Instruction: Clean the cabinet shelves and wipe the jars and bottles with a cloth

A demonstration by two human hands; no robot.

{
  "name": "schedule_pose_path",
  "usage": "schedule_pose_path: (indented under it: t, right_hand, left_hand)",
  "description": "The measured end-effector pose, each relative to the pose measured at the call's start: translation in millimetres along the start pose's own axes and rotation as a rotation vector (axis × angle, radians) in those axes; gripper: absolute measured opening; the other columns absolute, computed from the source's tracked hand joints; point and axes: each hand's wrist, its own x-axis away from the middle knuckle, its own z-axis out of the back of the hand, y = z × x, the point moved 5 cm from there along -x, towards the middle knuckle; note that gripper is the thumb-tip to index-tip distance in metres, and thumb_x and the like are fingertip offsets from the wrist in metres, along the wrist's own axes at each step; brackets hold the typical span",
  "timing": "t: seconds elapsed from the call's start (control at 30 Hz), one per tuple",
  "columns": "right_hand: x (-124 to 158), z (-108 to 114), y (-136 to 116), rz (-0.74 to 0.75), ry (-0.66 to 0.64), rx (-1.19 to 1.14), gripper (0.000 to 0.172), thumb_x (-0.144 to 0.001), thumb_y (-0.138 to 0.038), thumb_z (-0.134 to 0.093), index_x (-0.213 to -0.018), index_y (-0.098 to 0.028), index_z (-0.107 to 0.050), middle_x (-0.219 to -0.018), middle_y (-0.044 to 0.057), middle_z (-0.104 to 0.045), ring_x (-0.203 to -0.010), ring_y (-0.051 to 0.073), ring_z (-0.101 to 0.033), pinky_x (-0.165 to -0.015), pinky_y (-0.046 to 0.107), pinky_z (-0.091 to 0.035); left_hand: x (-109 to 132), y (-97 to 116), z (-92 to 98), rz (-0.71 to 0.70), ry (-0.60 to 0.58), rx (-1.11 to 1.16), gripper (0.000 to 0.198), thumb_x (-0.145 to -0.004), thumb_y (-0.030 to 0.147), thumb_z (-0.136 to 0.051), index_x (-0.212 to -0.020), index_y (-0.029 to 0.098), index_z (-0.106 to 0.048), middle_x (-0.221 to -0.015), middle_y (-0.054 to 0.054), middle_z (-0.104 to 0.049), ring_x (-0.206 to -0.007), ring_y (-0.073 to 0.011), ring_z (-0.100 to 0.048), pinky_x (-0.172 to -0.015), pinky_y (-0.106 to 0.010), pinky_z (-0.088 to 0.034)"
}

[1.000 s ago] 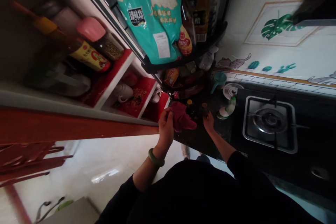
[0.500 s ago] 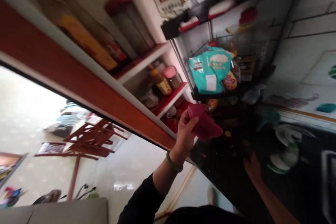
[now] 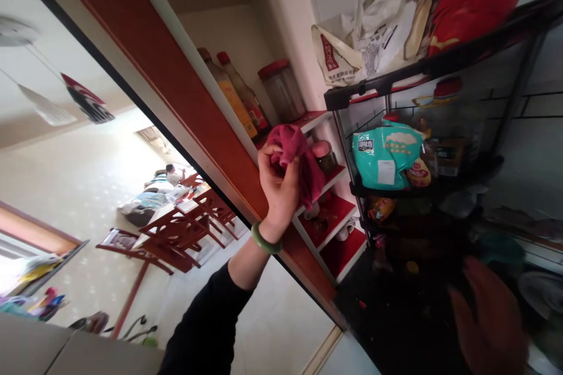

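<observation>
My left hand [image 3: 281,184], with a green bangle [image 3: 265,240] at its wrist, grips a bunched pink cloth [image 3: 308,170]. The cloth hangs down in front of the small shelves and hides part of them. Behind it, a jar with a pink lid [image 3: 324,155] shows on one red shelf. At the lower right, my right hand [image 3: 490,316] hovers over the dark countertop [image 3: 396,316], slightly blurred and in shadow. Its thumb and fingers are apart, and I see nothing in it.
A black rack [image 3: 440,61] stands right of the shelves, holding a teal packet [image 3: 387,155] and white bags [image 3: 373,23]. Bottles [image 3: 244,94] and a red-lidded jar [image 3: 281,91] fill the upper shelf. A brown door frame [image 3: 189,76] runs diagonally; dining chairs [image 3: 171,234] lie beyond.
My left hand has lifted the pink cloth up and left, from near the countertop to the shelf edge. My right hand has moved right and nearer. The view has tilted upward.
</observation>
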Motion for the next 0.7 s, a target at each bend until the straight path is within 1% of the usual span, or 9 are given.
schedule_pose_path:
  t: [0.1,0.2,0.27,0.33,0.4,0.43,0.53,0.6,0.7]
  right_hand:
    - [-74.9,-54.4,-125.0,0.188,-0.222,-0.350,0.054,-0.097,-0.043,-0.065,-0.150,-0.040,-0.055,-0.160,0.008,-0.054,-0.150,0.035,-0.053,-0.123,0.062,-0.050]
    - [-155.9,-136.7,-238.4,0.424,-0.418,-0.563,0.046,-0.104,-0.037,-0.056,-0.150,-0.031,-0.053,-0.160,0.007,-0.056,-0.152,0.029,-0.052,-0.128,0.056,-0.046]
    - [-209.0,-199.5,-295.6,0.453,-0.459,-0.518,0.045,-0.103,-0.028,-0.056,-0.147,-0.020,-0.054,-0.156,0.012,-0.058,-0.148,0.030,-0.055,-0.129,0.059,-0.042]
    - [-256.0,-257.0,-338.3,0.406,-0.439,-0.378,0.045,-0.101,-0.021,-0.059,-0.144,-0.010,-0.054,-0.153,0.017,-0.059,-0.150,0.035,-0.052,-0.130,0.064,-0.035]
    - [-290.9,-301.4,-367.0,0.328,-0.413,-0.255,0.053,-0.099,-0.024,-0.067,-0.144,-0.002,-0.052,-0.153,0.024,-0.056,-0.151,0.040,-0.048,-0.130,0.064,-0.031]
    - [-303.3,-318.4,-375.2,0.263,-0.409,-0.223,0.058,-0.100,-0.032,-0.069,-0.142,0.004,-0.051,-0.151,0.028,-0.055,-0.150,0.042,-0.048,-0.129,0.063,-0.031]
    - [-320.5,-353.3,-381.2,0.074,-0.389,-0.205,0.079,-0.098,-0.054,-0.068,-0.139,0.011,-0.049,-0.146,0.035,-0.052,-0.146,0.048,-0.049,-0.123,0.068,-0.034]
    - [-320.9,-369.6,-376.7,0.012,-0.363,-0.213,0.083,-0.097,-0.059,-0.067,-0.140,0.009,-0.047,-0.148,0.035,-0.048,-0.146,0.052,-0.047,-0.120,0.074,-0.036]
    - [-318.3,-388.6,-366.7,0.000,-0.268,-0.251,0.072,-0.099,-0.054,-0.063,-0.144,0.000,-0.047,-0.155,0.031,-0.040,-0.153,0.052,-0.037,-0.118,0.080,-0.032]
  left_hand:
    - [-39.8,-5.6,-2.1,-0.116,0.040,-0.045,0.023,-0.091,0.025,-0.070,-0.104,0.023,-0.052,-0.100,0.001,-0.054,-0.093,-0.0138,-0.055,-0.094,-0.024,-0.046]
    - [-79.1,-21.4,-8.0,-0.131,0.112,-0.091,0.024,-0.089,0.016,-0.066,-0.104,0.022,-0.048,-0.102,0.000,-0.053,-0.096,-0.0143,-0.056,-0.099,-0.025,-0.045]
    - [-97.8,-32.4,-12.8,-0.100,0.149,-0.128,0.025,-0.088,0.011,-0.063,-0.104,0.022,-0.046,-0.104,-0.002,-0.054,-0.099,-0.0148,-0.056,-0.101,-0.026,-0.044]
    - [-107.5,-40.9,-17.5,-0.066,0.173,-0.153,0.026,-0.088,0.008,-0.060,-0.103,0.022,-0.045,-0.105,-0.002,-0.054,-0.100,-0.0148,-0.057,-0.103,-0.027,-0.044]
    - [-109.5,-47.8,-20.6,-0.029,0.210,-0.152,0.026,-0.088,0.004,-0.058,-0.102,0.022,-0.044,-0.103,-0.002,-0.054,-0.101,-0.0147,-0.057,-0.105,-0.028,-0.044]
    - [-108.8,-51.5,-21.4,0.000,0.232,-0.143,0.027,-0.088,0.003,-0.057,-0.101,0.022,-0.045,-0.102,-0.002,-0.054,-0.101,-0.0147,-0.058,-0.105,-0.029,-0.045]
    - [-105.9,-64.0,-23.4,0.121,0.281,-0.090,0.025,-0.088,0.003,-0.058,-0.098,0.022,-0.045,-0.096,0.000,-0.054,-0.097,-0.0151,-0.060,-0.105,-0.031,-0.046]
    - [-105.7,-69.6,-24.8,0.163,0.296,-0.060,0.024,-0.089,0.005,-0.059,-0.098,0.023,-0.045,-0.095,0.000,-0.055,-0.094,-0.0150,-0.060,-0.103,-0.032,-0.048]
    - [-107.9,-72.6,-27.4,0.163,0.299,-0.038,0.021,-0.091,0.008,-0.059,-0.100,0.022,-0.046,-0.098,-0.001,-0.057,-0.095,-0.0156,-0.062,-0.101,-0.032,-0.049]
